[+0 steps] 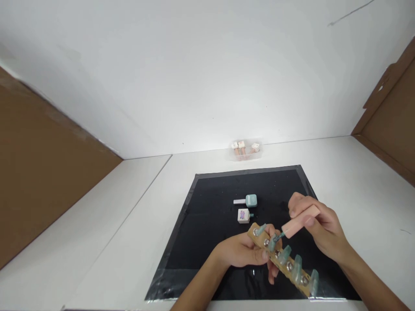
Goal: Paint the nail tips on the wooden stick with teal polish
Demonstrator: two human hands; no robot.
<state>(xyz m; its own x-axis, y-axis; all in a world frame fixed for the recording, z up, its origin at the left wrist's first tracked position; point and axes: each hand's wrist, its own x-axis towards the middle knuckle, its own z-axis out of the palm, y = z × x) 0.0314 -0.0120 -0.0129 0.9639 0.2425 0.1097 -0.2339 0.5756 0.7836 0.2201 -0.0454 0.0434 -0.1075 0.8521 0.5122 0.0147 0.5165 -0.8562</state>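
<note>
My left hand [248,251] is closed round a wooden nail-tip holder [287,268], held tilted above the black mat. Several teal false nails [296,268] stand along it, with round metal studs between them. Between the fingers of my right hand [324,226] is a nail polish brush [300,221] with a pink cap handle. Its teal-coated bristles touch a false nail [272,242] near the left hand's fingers. On the mat beyond lie an uncapped white polish bottle [243,215] with teal at its neck and a teal bottle [251,201] with a pale cap.
The black mat [207,203] lies on a white table [129,224]. At the back, a clear plastic tray [231,156] holds several small bottles with white bases and pinkish caps. Brown cardboard panels [42,172] stand at the sides, and a white wall is behind.
</note>
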